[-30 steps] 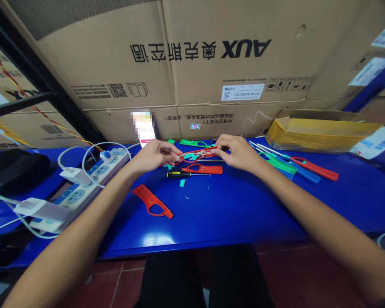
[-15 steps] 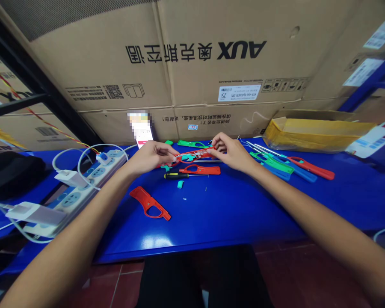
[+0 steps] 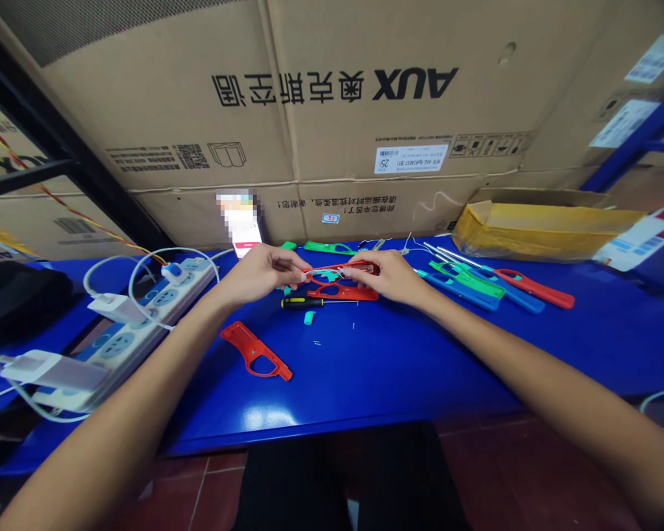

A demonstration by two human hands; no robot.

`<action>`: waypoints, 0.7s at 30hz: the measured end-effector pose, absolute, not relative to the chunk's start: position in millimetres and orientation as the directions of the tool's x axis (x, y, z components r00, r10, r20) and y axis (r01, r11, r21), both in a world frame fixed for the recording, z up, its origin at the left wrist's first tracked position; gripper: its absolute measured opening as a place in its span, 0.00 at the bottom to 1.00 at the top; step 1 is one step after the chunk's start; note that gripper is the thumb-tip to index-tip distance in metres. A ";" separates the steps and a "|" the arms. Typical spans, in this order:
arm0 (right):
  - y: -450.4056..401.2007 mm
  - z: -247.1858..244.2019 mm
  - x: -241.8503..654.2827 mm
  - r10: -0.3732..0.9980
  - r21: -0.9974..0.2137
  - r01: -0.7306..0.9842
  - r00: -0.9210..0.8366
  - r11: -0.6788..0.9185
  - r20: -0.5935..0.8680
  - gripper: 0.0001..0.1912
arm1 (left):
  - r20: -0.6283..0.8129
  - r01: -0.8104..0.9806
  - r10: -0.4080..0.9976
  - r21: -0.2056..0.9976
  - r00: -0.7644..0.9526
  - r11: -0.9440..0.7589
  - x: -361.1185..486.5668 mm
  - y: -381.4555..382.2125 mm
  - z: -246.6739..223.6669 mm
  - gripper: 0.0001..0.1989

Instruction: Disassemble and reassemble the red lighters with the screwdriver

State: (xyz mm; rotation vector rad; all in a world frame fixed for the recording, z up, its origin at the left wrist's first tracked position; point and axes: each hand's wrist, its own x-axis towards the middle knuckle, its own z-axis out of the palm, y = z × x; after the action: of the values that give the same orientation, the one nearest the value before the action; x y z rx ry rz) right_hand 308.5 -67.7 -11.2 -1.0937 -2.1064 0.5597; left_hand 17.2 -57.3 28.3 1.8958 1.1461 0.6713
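Note:
Above the blue table, my left hand [image 3: 265, 274] pinches the left end of an opened red lighter casing [image 3: 332, 267]. My right hand [image 3: 390, 276] has its thumb and fingers closed on the right part of the same casing. Green parts [image 3: 326, 276] and a thin pale wire show inside it. My right fingers hide whatever small part they press on. Just below, another red casing half [image 3: 346, 293] lies beside a black-and-yellow screwdriver [image 3: 304, 303]. A third red casing half [image 3: 258, 352] rests nearer to me, left of a small green cap [image 3: 309, 318].
Green, blue and red lighter pieces [image 3: 492, 284] with metal rods lie on the right. A yellow-taped box [image 3: 547, 232] stands behind them. Left are a power strip [image 3: 144, 313] with plugs and cables and a lit phone [image 3: 246, 228]. Tiny pins [image 3: 316, 342] lie on the table.
My right hand has shifted slightly left and down along the red casing, and its fingers now cover the clear part seen inside before. My left hand keeps its hold.

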 end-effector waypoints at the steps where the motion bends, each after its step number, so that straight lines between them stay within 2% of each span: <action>1: -68.3 -12.2 307.3 0.841 -0.660 0.527 -0.407 0.535 0.357 0.12 | 0.032 0.472 0.893 0.840 0.449 -0.267 17.3 -57.7 28.2 0.12; 4: -68.7 -14.3 306.3 0.862 -0.705 0.510 -0.400 0.492 0.312 0.13 | 0.035 0.479 0.884 0.830 0.466 -0.285 17.4 -58.1 27.7 0.12; 9: -69.0 -12.6 309.1 0.861 -0.699 0.524 -0.427 0.486 0.278 0.13 | 0.044 0.476 0.879 0.828 0.475 -0.298 16.4 -57.6 27.1 0.12; 21: -68.5 -8.7 309.9 0.879 -0.785 0.465 -0.430 0.410 0.205 0.10 | 0.042 0.472 0.873 0.828 0.487 -0.303 19.1 -59.1 27.2 0.13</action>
State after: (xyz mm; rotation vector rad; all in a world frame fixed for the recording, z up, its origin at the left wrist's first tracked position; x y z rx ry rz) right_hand 309.9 -68.5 -8.7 -1.1372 -2.0518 0.8686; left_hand 19.1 -59.1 27.2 1.9434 1.1121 0.6431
